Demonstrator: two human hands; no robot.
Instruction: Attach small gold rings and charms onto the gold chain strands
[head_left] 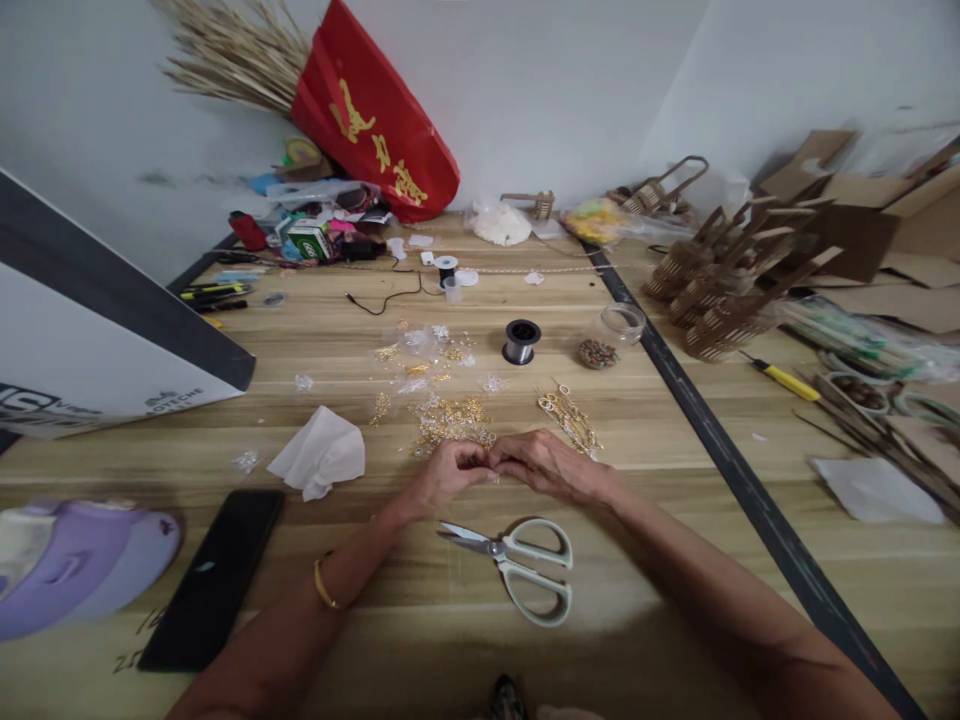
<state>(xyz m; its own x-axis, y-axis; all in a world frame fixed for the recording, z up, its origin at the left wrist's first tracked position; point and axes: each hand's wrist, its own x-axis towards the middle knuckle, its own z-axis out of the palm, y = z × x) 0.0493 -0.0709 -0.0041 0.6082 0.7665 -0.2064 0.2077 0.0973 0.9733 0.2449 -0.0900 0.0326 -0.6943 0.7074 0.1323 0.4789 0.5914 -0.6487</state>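
Observation:
Over the wooden table, my left hand (pixel 452 474) and my right hand (pixel 541 464) meet at the fingertips, both closed in a pinch. What they hold between them is too small to make out; a tiny clear bit shows under the fingers. Just beyond lies a spread of gold and silver beads and findings (pixel 450 420). A bundle of gold chain pieces (pixel 568 420) rests beyond my right hand. Nearer my body, scissors (pixel 517 565) with pale handles lie with blades slightly apart, pointing left. A spool of fine wire (pixel 521 342) stands farther back.
A clear jar of beads (pixel 600 350) lies tipped on its side. Left are a crumpled white tissue (pixel 319 455), a black phone (pixel 214 580) and a purple container (pixel 82 570). Small woven baskets (pixel 720 290) and a yellow cutter (pixel 784 378) sit right. A red bag (pixel 375 120) leans against the wall.

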